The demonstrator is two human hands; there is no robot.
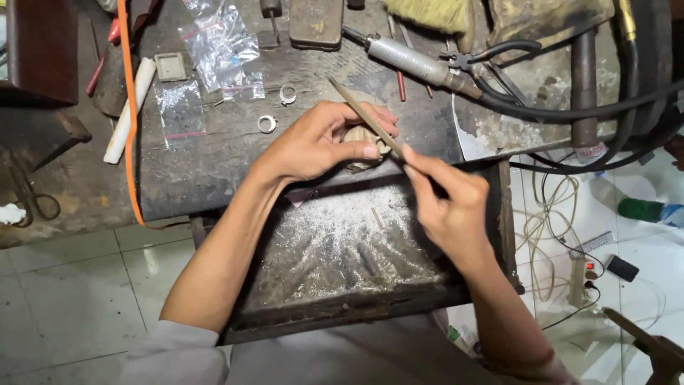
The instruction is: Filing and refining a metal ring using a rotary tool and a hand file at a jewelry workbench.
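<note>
Two bare hands work over a dark, worn table (214,178), seen from the head camera. Far left, a pair of scissors (32,196) lies on a lower surface, and an orange strap (128,114) runs down the table beside a white tube (128,110). Next we see clear plastic bags (217,46) and two small silver rings (267,124) (287,94) lying loose on the table, just apart from each other. Our left hand (320,142) has its grip clenched around a small pale piece (360,135) pressed against the table's front edge; we cannot tell what the piece is, since the fingers cover most of it. A thin file (363,117) slants across that piece, touching it, and our right hand (445,203) pinches the file's lower end between thumb and fingers. Below both hands a tray (342,314) is dusted with pale metal filings. Behind the hands lie a rotary handpiece (413,63) with a black hose and black-handled pliers (491,53). Far right, on the tiled floor, sit coiled cables (548,228) and a power strip (581,278).
</note>
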